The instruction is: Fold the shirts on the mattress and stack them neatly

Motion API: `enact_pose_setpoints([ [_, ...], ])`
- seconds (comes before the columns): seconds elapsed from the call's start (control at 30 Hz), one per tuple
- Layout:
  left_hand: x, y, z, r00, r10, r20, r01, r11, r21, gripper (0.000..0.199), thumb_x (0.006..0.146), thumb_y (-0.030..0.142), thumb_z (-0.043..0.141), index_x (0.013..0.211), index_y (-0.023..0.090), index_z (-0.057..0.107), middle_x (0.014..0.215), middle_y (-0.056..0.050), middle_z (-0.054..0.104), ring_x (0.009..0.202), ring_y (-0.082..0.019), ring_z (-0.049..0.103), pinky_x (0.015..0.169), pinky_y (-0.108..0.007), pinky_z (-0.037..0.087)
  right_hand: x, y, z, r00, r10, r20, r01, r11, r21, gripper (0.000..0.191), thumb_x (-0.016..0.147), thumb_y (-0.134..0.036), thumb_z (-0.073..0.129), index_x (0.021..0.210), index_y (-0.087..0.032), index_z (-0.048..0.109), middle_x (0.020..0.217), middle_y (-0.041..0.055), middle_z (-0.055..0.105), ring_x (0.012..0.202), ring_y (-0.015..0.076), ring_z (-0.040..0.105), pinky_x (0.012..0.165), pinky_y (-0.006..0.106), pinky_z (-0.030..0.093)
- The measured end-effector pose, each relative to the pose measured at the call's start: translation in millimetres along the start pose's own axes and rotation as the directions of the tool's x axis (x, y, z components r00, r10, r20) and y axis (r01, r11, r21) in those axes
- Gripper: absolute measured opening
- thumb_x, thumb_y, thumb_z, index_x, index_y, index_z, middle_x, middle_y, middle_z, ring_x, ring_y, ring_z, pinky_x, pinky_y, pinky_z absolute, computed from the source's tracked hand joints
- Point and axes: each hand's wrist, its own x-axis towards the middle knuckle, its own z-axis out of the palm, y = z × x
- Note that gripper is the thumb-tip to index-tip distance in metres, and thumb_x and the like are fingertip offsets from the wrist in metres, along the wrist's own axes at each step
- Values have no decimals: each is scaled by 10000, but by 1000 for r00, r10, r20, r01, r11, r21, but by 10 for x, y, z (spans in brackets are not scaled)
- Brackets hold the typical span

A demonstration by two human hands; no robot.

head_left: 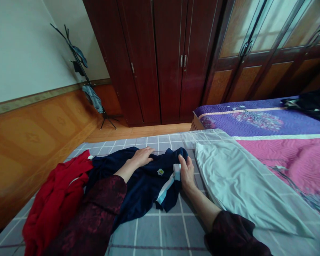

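Observation:
A navy blue shirt point(141, 193) with a small yellow-green badge and a white and light-blue stripe lies crumpled on the grey checked bedsheet point(170, 227). My left hand point(143, 156) rests flat across the shirt's upper part, fingers stretched out. At the shirt's right end, my right hand point(187, 172) pinches the dark cloth between thumb and fingers, beside a white-edged part. A red garment point(56, 195) lies bunched at the left, touching the navy shirt. To the right of my right hand, a pale grey-green cloth point(237, 185) is spread out with soft wrinkles.
Beyond the bed stands a dark red wardrobe point(168, 64) with shut doors. A black coat stand point(81, 67) with hanging items is in the far left corner. A purple and pink quilted bedspread point(256, 119) lies at the right, with a dark garment point(313, 103) on it.

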Motion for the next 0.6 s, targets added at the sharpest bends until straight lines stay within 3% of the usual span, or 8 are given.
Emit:
enact_pose_setpoints([
  [0.1,78,-89,-41,997,-55,-60,53,998,-29,60,757,176,602,777,191,656,840,-40,684,849,-210,634,758,-278,467,2,13,25,1000,8,29,-9,1000,28,467,690,-447,656,1057,-165,594,1017,62,666,964,221,592,856,313,427],
  [0.23,58,-157,-287,941,-198,-273,176,979,-101,228,862,166,402,945,146,613,957,-100,658,898,-211,618,813,-319,451,21,90,56,994,56,95,-61,996,58,637,660,-415,686,1214,-162,502,1022,69,657,870,200,620,755,301,463],
  [0.3,-66,-76,-334,927,-227,-297,190,970,-151,236,859,174,408,1012,147,586,976,-94,648,865,-197,622,797,-314,459,21,128,69,982,85,168,-97,993,63,629,631,-391,710,1187,-157,532,928,57,674,767,186,624,675,289,466],
  [0.37,-268,94,-253,953,-198,-229,152,968,-202,195,843,248,492,991,174,596,890,-48,656,760,-171,628,721,-276,476,2,147,87,958,113,263,-134,989,65,510,584,-365,738,1031,-148,622,786,39,679,665,172,610,614,278,455],
  [0.43,-497,304,-68,988,-128,-84,97,948,-304,230,782,362,614,940,195,616,812,-10,653,697,-156,623,657,-244,476,-49,141,113,918,139,371,-177,982,69,386,541,-351,753,859,-149,669,694,33,672,603,161,596,585,275,450],
  [0.47,-598,400,42,995,-100,14,97,898,-429,315,749,401,656,980,192,607,842,-17,653,715,-162,623,655,-245,473,-86,129,128,893,150,425,-198,977,72,352,531,-349,752,812,-151,678,684,36,675,596,161,598,587,278,455],
  [0.53,-741,542,242,989,-107,105,150,739,-657,480,700,440,705,1082,182,570,951,-42,652,833,-183,618,727,-257,462,-179,90,156,836,164,524,-237,969,75,324,534,-343,740,792,-154,693,706,46,687,612,165,612,607,285,470],
  [0.6,-792,600,370,957,-254,138,257,529,-809,558,671,453,725,1110,159,547,987,-62,643,911,-197,594,779,-265,437,-280,44,175,784,171,597,-261,963,68,314,554,-327,722,815,-154,703,738,58,698,643,171,627,629,289,482],
])
